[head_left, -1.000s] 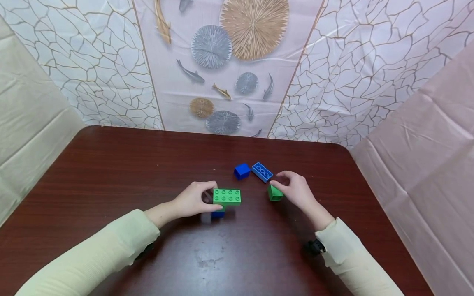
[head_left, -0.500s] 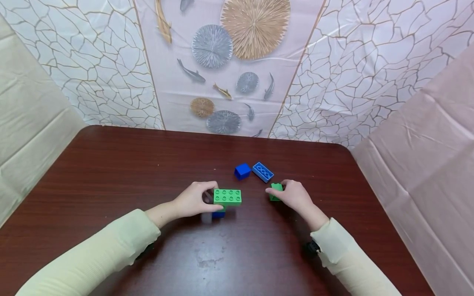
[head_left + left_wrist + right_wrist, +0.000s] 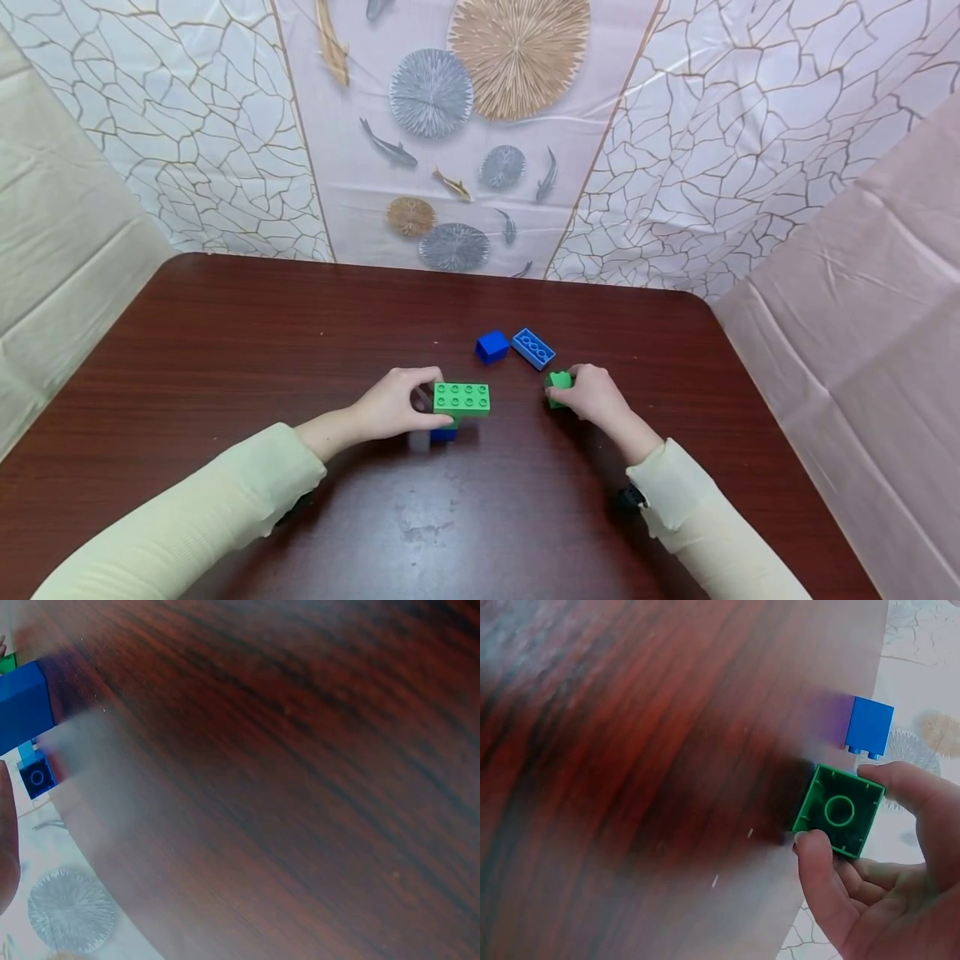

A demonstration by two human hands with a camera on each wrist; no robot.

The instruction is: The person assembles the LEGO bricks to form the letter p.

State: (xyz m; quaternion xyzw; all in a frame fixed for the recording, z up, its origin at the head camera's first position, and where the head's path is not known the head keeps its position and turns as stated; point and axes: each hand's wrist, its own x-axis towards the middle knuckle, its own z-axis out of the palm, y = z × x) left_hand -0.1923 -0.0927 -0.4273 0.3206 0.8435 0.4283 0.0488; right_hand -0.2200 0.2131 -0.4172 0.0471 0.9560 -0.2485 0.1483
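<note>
My left hand (image 3: 396, 404) grips a small stack of toy building bricks, thumb on the near side and fingers behind. On top is a long green brick (image 3: 461, 400), studs up, jutting right over a narrower green part and a blue brick (image 3: 444, 434). In the left wrist view only a finger (image 3: 7, 847) and the stack's blue brick (image 3: 22, 709) show clearly. My right hand (image 3: 597, 396) pinches a small square green brick (image 3: 840, 811) between thumb and fingers. Its hollow underside faces the right wrist camera, and it appears at or near the tabletop.
Behind the hands, a small blue brick (image 3: 492, 347) and a longer blue brick (image 3: 533, 348), hollow side up, lie apart on the dark wooden table (image 3: 247, 333). A patterned cloth (image 3: 450, 200) hangs behind the table's far edge.
My right hand has shifted slightly nearer and closed in around the small green brick, which has turned so studs show at its top. The left hand and its stack stay put.
</note>
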